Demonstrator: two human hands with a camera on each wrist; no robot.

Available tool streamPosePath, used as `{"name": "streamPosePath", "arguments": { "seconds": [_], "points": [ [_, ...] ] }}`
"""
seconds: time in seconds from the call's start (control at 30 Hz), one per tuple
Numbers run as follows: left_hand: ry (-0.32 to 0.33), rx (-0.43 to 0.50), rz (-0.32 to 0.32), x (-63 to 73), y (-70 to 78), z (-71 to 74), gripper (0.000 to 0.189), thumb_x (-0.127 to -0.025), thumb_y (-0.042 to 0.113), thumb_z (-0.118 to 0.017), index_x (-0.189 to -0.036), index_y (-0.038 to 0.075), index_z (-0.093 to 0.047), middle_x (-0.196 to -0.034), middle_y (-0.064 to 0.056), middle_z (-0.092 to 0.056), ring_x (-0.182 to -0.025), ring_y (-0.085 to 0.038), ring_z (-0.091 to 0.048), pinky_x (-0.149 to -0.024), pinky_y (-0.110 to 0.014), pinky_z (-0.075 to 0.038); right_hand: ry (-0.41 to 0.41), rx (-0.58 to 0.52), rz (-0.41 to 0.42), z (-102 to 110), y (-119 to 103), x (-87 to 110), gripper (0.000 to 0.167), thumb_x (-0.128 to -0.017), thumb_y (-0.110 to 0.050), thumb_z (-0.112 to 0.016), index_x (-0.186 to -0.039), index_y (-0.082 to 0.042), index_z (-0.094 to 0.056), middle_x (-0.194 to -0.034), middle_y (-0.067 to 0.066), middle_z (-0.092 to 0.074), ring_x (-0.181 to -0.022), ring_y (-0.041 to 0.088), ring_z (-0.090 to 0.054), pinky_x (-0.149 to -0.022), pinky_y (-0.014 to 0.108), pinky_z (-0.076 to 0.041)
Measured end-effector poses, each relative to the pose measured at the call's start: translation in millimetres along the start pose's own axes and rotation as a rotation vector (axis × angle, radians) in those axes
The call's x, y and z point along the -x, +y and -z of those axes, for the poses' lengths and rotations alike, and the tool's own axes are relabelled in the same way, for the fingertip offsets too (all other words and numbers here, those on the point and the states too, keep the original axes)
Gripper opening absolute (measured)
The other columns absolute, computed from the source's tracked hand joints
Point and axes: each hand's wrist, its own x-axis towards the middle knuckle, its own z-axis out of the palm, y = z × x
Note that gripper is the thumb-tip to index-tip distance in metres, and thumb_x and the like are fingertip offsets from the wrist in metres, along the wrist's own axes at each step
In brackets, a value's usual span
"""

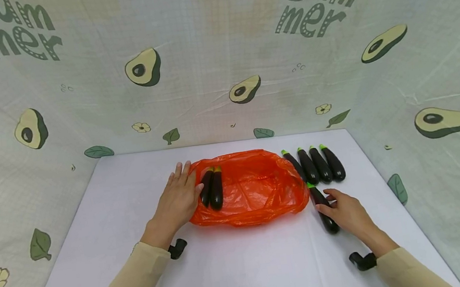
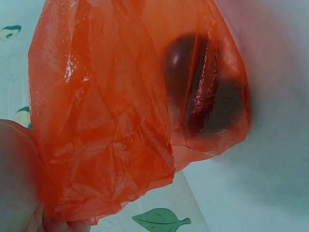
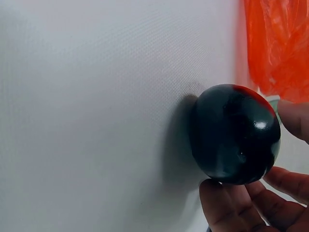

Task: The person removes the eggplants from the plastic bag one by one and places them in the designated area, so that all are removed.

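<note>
An orange-red plastic bag (image 1: 257, 183) lies opened out at the middle of the table, with two dark eggplants (image 1: 216, 189) side by side in its left end. My left hand (image 1: 180, 196) rests along the bag's left edge, fingers straight and thumb over the rim. Through the film, the left wrist view shows the dark shapes of the eggplants (image 2: 203, 87). At the bag's right side, my right hand (image 1: 345, 210) grips another eggplant (image 1: 323, 211) between thumb and fingers. Its rounded end (image 3: 236, 135) faces the right wrist camera, and its green stem points toward the bag.
Several more eggplants (image 1: 320, 165) lie in a row beyond the bag's right end, green stems pointing away from me. The white table (image 1: 247, 272) reaches back to a hanging cloth (image 1: 200, 118) printed with avocados and leaves, which also runs along both sides.
</note>
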Motion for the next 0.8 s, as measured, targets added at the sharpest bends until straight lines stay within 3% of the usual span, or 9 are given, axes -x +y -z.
{"name": "streamPosePath", "arguments": {
  "seconds": [0.3,0.57,0.8],
  "points": [
    [0.007,0.008,-0.010,1.3,-0.1,0.3,0.065,-0.111,0.037,-0.050,-0.158,-0.006,-0.040,-0.172,-0.024,-0.025,-0.162,-0.043,-0.015,-0.130,-0.058,-0.020,-0.007,-0.014,0.008,-4.3,0.7,-0.2,0.073,-0.096,-0.036,-0.077,-0.151,0.002,-0.048,-0.130,0.030,-0.064,-0.103,0.036,-0.067,-0.080,0.046,-0.065],
    [0.006,0.004,-0.005,1.1,-0.6,-0.5,0.065,-0.111,0.037,-0.050,-0.159,-0.006,-0.040,-0.172,-0.023,-0.026,-0.162,-0.043,-0.015,-0.130,-0.058,-0.021,0.073,-0.012,0.037,-8.5,-0.3,0.4,0.076,-0.097,-0.036,-0.076,-0.154,0.002,-0.044,-0.139,0.031,-0.059,-0.121,0.046,-0.061,-0.092,0.055,-0.062],
    [-0.002,0.010,0.007,1.9,1.5,1.1,0.065,-0.111,0.037,-0.051,-0.159,-0.005,-0.040,-0.173,-0.022,-0.024,-0.162,-0.042,-0.014,-0.130,-0.057,-0.019,0.141,-0.014,0.099,-4.6,-6.9,-2.0,0.073,-0.098,-0.034,-0.075,-0.153,0.003,-0.045,-0.138,0.030,-0.060,-0.120,0.046,-0.061,-0.090,0.055,-0.063]
  ]
}}
